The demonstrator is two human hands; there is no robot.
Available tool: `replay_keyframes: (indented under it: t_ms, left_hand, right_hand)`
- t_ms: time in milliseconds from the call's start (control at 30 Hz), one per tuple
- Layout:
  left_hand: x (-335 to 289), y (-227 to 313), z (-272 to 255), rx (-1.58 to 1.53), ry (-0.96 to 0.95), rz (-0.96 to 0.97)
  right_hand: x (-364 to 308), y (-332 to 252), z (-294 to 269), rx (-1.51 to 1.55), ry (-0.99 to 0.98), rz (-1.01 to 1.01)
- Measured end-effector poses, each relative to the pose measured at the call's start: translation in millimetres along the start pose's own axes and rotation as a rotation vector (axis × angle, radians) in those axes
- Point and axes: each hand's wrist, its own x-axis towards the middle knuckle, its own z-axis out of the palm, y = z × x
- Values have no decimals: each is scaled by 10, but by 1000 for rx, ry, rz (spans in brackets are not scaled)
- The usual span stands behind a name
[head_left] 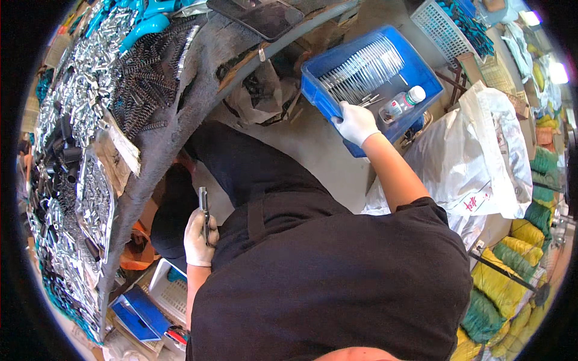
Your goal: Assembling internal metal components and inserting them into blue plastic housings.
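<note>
My left hand (pixel 200 240), in a white glove, is closed around a slim silver-and-dark metal piece (pixel 204 201) whose end points up past the fingers; its exact kind does not show. My right hand (pixel 356 123), also gloved, grips the near rim of a blue plastic bin (pixel 431 77). Inside the bin lies a long row of thin silver metal parts (pixel 367 69), packed side by side. A few loose metal rods (pixel 369 100) are by my right fingers. A clear bottle with a white cap (pixel 398 105) rests in the bin's near right corner.
On the left, a worn grey-edged bench (pixel 159 153) bears heaps of dark springs (pixel 147 84) and small silver metal parts (pixel 75 99). White sacks (pixel 463 150) stand on the right. A white basket (pixel 442 27) sits beyond the bin; a blue box (pixel 141 311) is low left.
</note>
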Motion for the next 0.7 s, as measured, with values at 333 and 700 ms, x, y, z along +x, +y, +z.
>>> replay_keyframes:
  t_ms: [333,700]
  left_hand:
    - [221,61,81,-16,40,-97]
    - [369,78,80,-95,33,-122]
  right_hand:
    - [1264,396,267,94,-144,30]
    - [1875,547,674,-43,-215,122]
